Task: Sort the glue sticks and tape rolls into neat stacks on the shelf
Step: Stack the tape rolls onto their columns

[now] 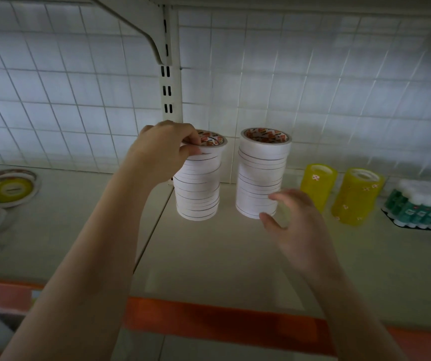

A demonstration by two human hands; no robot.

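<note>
Here the shelf [209, 256] carries two white tape stacks at its back edge, near the middle: your left hand [162, 149] pinches the top roll of the left stack [198, 188], fingers curled over its rim. Your right hand [295, 225] hovers relaxed, fingers spread, just beside the base of the right stack [261, 175], grasping nothing. Two yellow stacks [339, 191] stand further right, and the glue sticks [422, 207] lie bundled by the right edge.
</note>
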